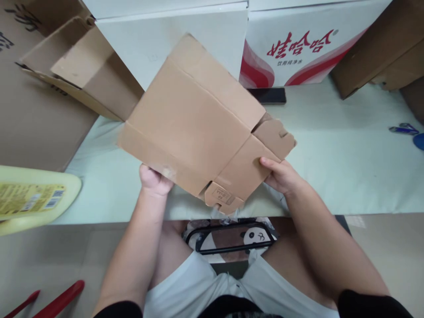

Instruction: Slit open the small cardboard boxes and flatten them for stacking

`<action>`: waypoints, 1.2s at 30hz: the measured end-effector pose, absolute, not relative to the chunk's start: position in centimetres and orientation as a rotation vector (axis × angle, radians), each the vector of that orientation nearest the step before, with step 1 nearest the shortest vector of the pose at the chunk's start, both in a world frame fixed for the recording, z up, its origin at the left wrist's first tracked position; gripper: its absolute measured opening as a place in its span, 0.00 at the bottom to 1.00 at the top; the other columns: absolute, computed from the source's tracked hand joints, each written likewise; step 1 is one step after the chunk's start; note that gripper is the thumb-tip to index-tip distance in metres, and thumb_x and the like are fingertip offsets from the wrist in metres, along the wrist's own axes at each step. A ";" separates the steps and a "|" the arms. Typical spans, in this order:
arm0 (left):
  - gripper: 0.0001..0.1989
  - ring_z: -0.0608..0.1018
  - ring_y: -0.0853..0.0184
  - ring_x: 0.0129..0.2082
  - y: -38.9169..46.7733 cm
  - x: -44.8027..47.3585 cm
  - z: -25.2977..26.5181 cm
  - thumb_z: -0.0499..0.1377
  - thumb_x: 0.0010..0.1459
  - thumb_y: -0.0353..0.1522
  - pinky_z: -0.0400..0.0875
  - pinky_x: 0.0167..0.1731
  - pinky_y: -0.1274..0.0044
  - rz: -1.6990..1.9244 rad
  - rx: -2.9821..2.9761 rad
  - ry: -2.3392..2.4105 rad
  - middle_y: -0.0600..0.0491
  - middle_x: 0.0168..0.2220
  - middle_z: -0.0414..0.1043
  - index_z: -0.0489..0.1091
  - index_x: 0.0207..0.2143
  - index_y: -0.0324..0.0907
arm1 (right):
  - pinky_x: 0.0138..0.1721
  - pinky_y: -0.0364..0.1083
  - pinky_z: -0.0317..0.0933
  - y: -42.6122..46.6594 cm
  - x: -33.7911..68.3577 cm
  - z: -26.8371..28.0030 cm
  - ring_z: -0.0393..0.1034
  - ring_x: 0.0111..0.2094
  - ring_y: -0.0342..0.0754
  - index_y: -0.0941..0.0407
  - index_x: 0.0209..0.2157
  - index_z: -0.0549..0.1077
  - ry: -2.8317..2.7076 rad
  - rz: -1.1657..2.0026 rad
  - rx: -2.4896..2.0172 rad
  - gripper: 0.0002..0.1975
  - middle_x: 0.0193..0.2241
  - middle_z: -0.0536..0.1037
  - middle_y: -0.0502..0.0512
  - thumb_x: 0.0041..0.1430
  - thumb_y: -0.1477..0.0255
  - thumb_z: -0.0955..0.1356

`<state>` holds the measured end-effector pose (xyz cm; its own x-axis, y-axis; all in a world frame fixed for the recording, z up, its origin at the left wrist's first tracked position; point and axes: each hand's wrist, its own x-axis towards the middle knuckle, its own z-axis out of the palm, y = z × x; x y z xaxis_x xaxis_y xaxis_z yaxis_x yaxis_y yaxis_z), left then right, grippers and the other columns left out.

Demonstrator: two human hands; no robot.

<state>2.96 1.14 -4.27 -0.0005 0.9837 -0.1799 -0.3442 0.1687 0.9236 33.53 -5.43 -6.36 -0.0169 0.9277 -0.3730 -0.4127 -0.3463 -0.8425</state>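
Note:
A flattened brown cardboard box (188, 119) is held up at a slant above the table, its creases and notched end flaps showing. My left hand (155, 180) grips its lower left edge, the fingers partly hidden beneath the cardboard. On the right, my right hand (280, 174) pinches a side panel, thumb on top and the other fingers underneath. A small printed stamp (222, 194) marks the flap nearest me.
White cartons (298, 48) with red lettering stand at the back, a dark phone (273, 96) before them. Open brown boxes (96, 66) lean at left. A pale yellow bottle (36, 198) is at the left edge. Blue items (406, 129) lie far right on the pale tablecloth (347, 176).

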 end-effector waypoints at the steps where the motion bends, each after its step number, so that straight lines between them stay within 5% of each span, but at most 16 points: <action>1: 0.23 0.73 0.49 0.65 0.9 3.1 -4.0 0.64 0.49 0.50 0.77 0.56 0.61 1.304 0.811 1.015 0.49 0.48 0.83 0.77 0.43 0.47 | 0.47 0.54 0.76 -5.5 33.5 -6.4 0.80 0.44 0.55 0.50 0.46 0.76 -0.622 1.593 -1.177 0.33 0.43 0.85 0.54 0.37 0.57 0.82; 5: 0.25 0.69 0.52 0.68 0.0 3.3 -3.0 0.58 0.56 0.55 0.76 0.58 0.64 1.339 0.826 0.891 0.51 0.54 0.80 0.75 0.46 0.48 | 0.45 0.50 0.77 -5.4 33.2 -6.2 0.80 0.46 0.53 0.50 0.46 0.77 -0.516 1.514 -1.177 0.32 0.46 0.84 0.53 0.37 0.60 0.83; 9: 0.24 0.75 0.51 0.63 0.3 3.5 -3.9 0.73 0.45 0.48 0.78 0.56 0.64 1.238 0.766 0.996 0.50 0.50 0.81 0.74 0.39 0.46 | 0.47 0.50 0.77 -5.2 32.8 -6.2 0.79 0.48 0.54 0.51 0.42 0.77 -0.532 1.445 -1.193 0.30 0.47 0.84 0.54 0.36 0.60 0.83; 12: 0.19 0.79 0.54 0.59 1.1 3.5 -5.3 0.75 0.44 0.37 0.79 0.56 0.67 1.295 0.678 1.092 0.51 0.47 0.83 0.75 0.38 0.45 | 0.38 0.48 0.77 -5.1 32.7 -6.4 0.80 0.40 0.51 0.52 0.38 0.76 -0.607 1.452 -1.167 0.28 0.40 0.85 0.53 0.38 0.54 0.83; 17: 0.14 0.77 0.57 0.62 1.6 3.1 -5.7 0.72 0.52 0.38 0.80 0.56 0.69 1.288 0.661 1.025 0.50 0.48 0.83 0.75 0.39 0.45 | 0.22 0.43 0.66 -5.2 33.3 -6.9 0.71 0.22 0.43 0.54 0.30 0.75 -0.812 1.625 -1.184 0.28 0.24 0.80 0.51 0.36 0.49 0.82; 23: 0.21 0.84 0.54 0.49 0.8 3.5 -4.9 0.77 0.43 0.39 0.83 0.47 0.67 1.179 0.754 1.061 0.50 0.43 0.84 0.75 0.36 0.44 | 0.42 0.50 0.76 -6.2 33.3 -7.2 0.79 0.41 0.52 0.50 0.42 0.77 -0.763 1.462 -1.244 0.34 0.36 0.83 0.52 0.33 0.52 0.83; 25: 0.22 0.85 0.56 0.42 0.9 3.6 -4.9 0.77 0.43 0.39 0.83 0.41 0.70 1.145 0.759 1.137 0.50 0.39 0.84 0.75 0.37 0.43 | 0.31 0.49 0.75 -6.9 33.4 -6.8 0.77 0.31 0.50 0.51 0.38 0.76 -0.796 1.500 -1.256 0.31 0.30 0.81 0.51 0.35 0.50 0.82; 29: 0.14 0.82 0.67 0.27 1.3 3.4 -4.9 0.72 0.50 0.38 0.76 0.28 0.78 0.976 0.725 1.307 0.52 0.29 0.80 0.74 0.33 0.40 | 0.11 0.45 0.55 -8.7 34.5 -5.5 0.60 0.14 0.42 0.52 0.33 0.73 -0.797 1.397 -1.355 0.28 0.20 0.74 0.48 0.40 0.49 0.81; 32: 0.10 0.80 0.71 0.25 1.2 2.8 -4.3 0.68 0.53 0.35 0.73 0.27 0.81 0.994 0.726 1.306 0.52 0.30 0.79 0.74 0.34 0.39 | 0.17 0.50 0.68 -9.5 35.8 -3.7 0.70 0.19 0.47 0.51 0.41 0.75 -0.810 1.192 -1.410 0.27 0.25 0.77 0.50 0.46 0.49 0.78; 36: 0.09 0.79 0.72 0.24 0.9 1.9 -3.5 0.64 0.51 0.35 0.71 0.28 0.81 1.011 0.782 1.287 0.53 0.28 0.77 0.75 0.32 0.39 | 0.36 0.60 0.78 -10.3 37.7 -0.8 0.80 0.39 0.59 0.48 0.53 0.73 -0.885 1.037 -1.499 0.32 0.41 0.83 0.59 0.52 0.47 0.75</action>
<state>1.88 0.92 -3.46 -0.0097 0.9205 -0.3906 -0.1618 0.3840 0.9090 37.72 -10.31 -0.84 0.3482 0.9248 -0.1534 0.0052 -0.1655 -0.9862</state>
